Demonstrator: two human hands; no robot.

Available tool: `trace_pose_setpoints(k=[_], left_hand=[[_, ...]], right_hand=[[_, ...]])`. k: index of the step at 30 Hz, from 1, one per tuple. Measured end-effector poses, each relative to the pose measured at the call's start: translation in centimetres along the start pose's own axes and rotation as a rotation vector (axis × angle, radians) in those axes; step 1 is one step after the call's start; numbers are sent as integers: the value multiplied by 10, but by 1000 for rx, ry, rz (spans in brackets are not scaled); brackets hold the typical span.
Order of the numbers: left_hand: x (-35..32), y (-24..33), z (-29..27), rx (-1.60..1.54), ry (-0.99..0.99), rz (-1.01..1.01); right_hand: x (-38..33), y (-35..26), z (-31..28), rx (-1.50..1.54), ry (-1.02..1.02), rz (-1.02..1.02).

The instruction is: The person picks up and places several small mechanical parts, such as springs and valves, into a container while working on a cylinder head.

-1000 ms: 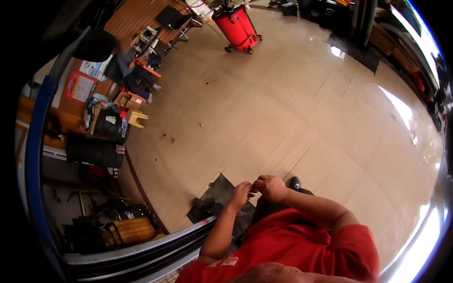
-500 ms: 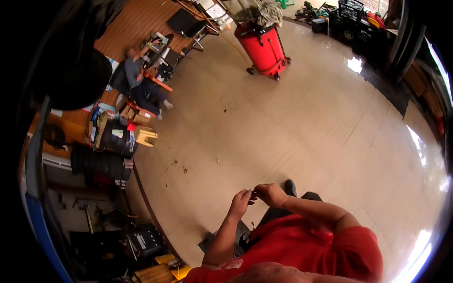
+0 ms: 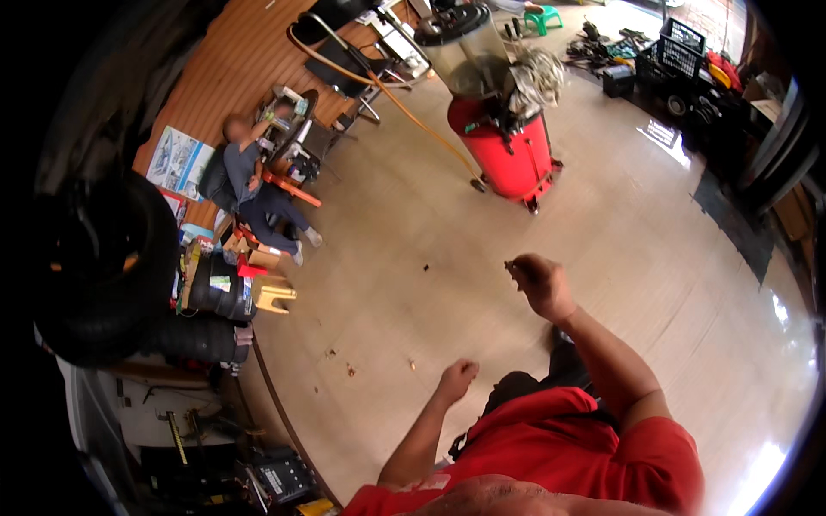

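Observation:
My right hand (image 3: 540, 285) is raised in front of me over the beige tiled floor (image 3: 413, 215), fingers pinched on a small dark piece (image 3: 509, 264) at the fingertips; what the piece is I cannot tell. My left hand (image 3: 456, 377) hangs lower and to the left, curled into a loose fist with nothing visible in it. The two hands are apart. My red shirt (image 3: 559, 447) fills the lower edge.
A red drum-shaped machine (image 3: 508, 155) with a hose stands ahead. A person (image 3: 258, 185) sits at the left among tools and boxes. Stacked black tyres (image 3: 112, 258) and a small yellow stool (image 3: 275, 297) are on the left, black crates (image 3: 680, 43) at the far right.
My hands were together in front of my chest; now they are apart, the right one lifted forward, the left one lowered. The view has swung toward the red machine.

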State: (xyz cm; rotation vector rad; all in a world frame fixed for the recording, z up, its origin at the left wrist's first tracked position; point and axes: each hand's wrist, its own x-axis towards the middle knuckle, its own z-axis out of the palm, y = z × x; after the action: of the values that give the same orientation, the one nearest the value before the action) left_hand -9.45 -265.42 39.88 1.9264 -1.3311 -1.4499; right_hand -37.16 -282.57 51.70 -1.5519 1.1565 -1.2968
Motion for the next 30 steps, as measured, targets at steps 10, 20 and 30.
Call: trace_pose_setpoints(k=[10,20,30], left_hand=[[90,-51,-123,-112,42,-436],[241,38,-313,-73,280,-362],[340,108,-352,-213,316,-244]], right_hand=[[438,-163,31,300,219,-486],[811,-312,8,826,308,-604],[1072,-322,-58,498,-320,-1529]])
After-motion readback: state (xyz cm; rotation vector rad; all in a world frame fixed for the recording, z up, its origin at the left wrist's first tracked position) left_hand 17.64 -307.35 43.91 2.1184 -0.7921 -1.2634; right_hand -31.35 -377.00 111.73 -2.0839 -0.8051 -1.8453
